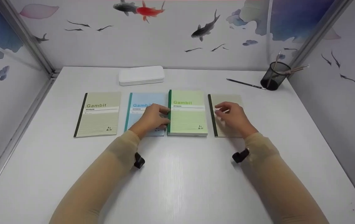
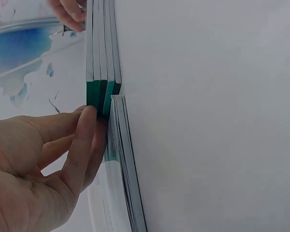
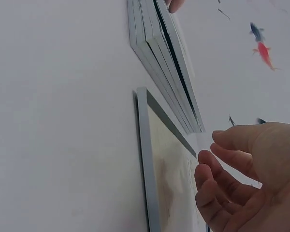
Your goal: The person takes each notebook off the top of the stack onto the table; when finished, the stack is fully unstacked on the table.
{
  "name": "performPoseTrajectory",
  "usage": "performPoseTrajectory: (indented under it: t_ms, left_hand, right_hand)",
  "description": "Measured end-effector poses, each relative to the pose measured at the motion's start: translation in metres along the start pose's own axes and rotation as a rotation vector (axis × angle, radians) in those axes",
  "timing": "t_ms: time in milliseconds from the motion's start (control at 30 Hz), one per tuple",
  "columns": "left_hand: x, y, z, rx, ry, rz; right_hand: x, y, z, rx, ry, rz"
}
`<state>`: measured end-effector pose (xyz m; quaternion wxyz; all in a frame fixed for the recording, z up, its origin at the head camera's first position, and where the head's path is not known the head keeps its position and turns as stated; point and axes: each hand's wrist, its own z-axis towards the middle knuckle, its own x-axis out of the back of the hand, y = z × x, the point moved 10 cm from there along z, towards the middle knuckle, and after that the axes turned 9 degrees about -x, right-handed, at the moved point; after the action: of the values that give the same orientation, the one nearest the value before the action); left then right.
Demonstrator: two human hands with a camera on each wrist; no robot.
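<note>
A stack of several notebooks with a green one [image 1: 187, 119] on top lies near the middle of the table. My left hand [image 1: 151, 119] reaches over a blue notebook [image 1: 148, 97], its fingertips touching the green stack's spine side [image 2: 93, 92]. In the left wrist view those fingers are bent a little and not wrapped round the stack. My right hand [image 1: 232, 115] hovers above a beige notebook [image 1: 224, 130] to the right of the stack. Its fingers are loosely curled and hold nothing, as the right wrist view shows. Another beige notebook [image 1: 98, 121] lies at the left.
Behind the blue notebook sits a white case [image 1: 141, 76]. A black mesh pen cup [image 1: 274, 76] holding several pencils stands at the back right corner, with a dark pencil [image 1: 246, 84] lying beside it. Printed walls [image 1: 177, 40] enclose the table at the back and sides.
</note>
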<state>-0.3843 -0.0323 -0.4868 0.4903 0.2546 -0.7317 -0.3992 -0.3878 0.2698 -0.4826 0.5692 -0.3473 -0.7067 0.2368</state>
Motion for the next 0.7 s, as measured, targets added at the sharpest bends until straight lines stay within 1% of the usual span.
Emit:
performPoseTrajectory:
  t_ms: [100,233,367,533,700]
  left_hand:
    - [0.000,-0.004,-0.001,0.000,0.002,-0.011]
    - [0.004,-0.008,-0.003,0.011,0.011,-0.015]
    - [0.006,-0.008,-0.004,0.019,0.014,-0.025]
    - [0.004,-0.007,-0.002,0.021,0.007,-0.039]
    - [0.000,-0.007,-0.001,0.014,0.010,-0.045]
  right_hand:
    - [-0.013,-0.005,0.005,-0.013,-0.034,0.032]
    - [-0.029,-0.016,0.011,-0.049,-0.079,0.074]
    - [-0.040,-0.025,0.018,-0.075,-0.092,0.076]
    - [-0.043,-0.027,0.024,-0.080,-0.093,0.068]
    - [-0.038,-0.020,0.028,-0.132,-0.109,0.080]
